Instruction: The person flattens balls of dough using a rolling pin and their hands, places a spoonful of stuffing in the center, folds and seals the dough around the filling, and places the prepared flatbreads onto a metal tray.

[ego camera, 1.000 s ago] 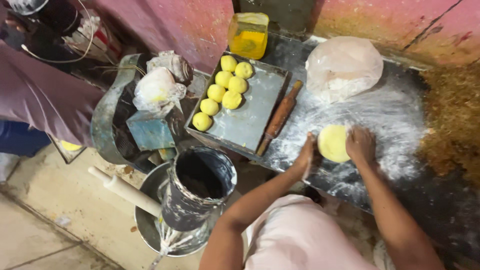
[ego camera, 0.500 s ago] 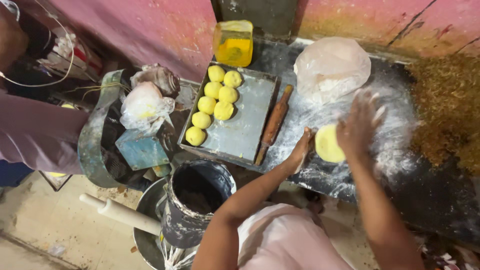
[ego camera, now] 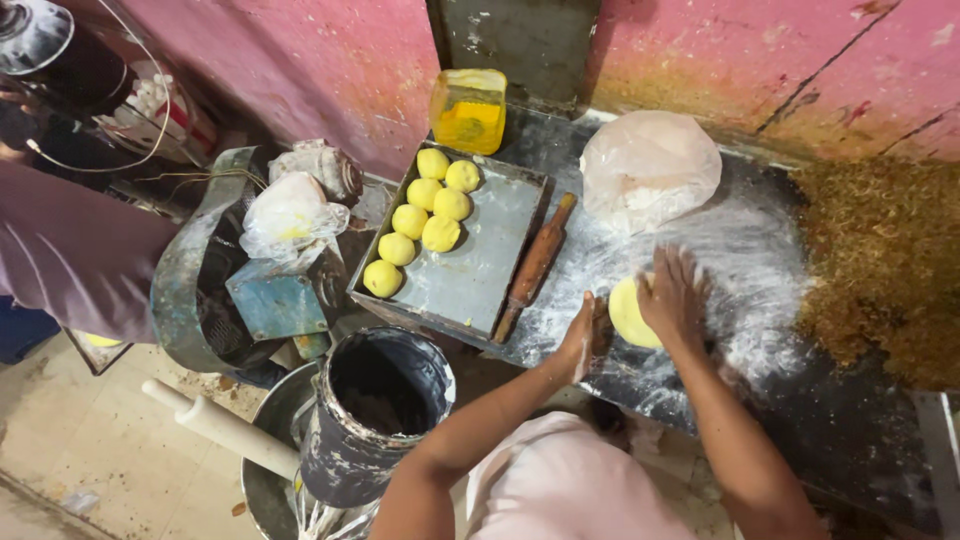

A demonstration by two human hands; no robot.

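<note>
Dough disc (ego camera: 630, 312) lies flattened under the spread right hand (ego camera: 675, 300); left hand (ego camera: 585, 335) cups its edge. Seven dough balls (ego camera: 420, 222) wait on the tray (ego camera: 480, 280), left of both hands.

Under my right hand (ego camera: 675, 295) the yellow dough disc (ego camera: 625, 312) looks soft, smooth and matt, and my left hand (ego camera: 585, 335) is dusted white. The dark slab (ego camera: 850, 420) is chalky with loose flour (ego camera: 740, 260). The tray (ego camera: 480, 270) is dull grey metal, scuffed and floury; its dough balls (ego camera: 420, 222) are smooth. The rolling pin (ego camera: 535, 265) is brown wood. The bag (ego camera: 650, 165) is thin, cloudy plastic.
</note>
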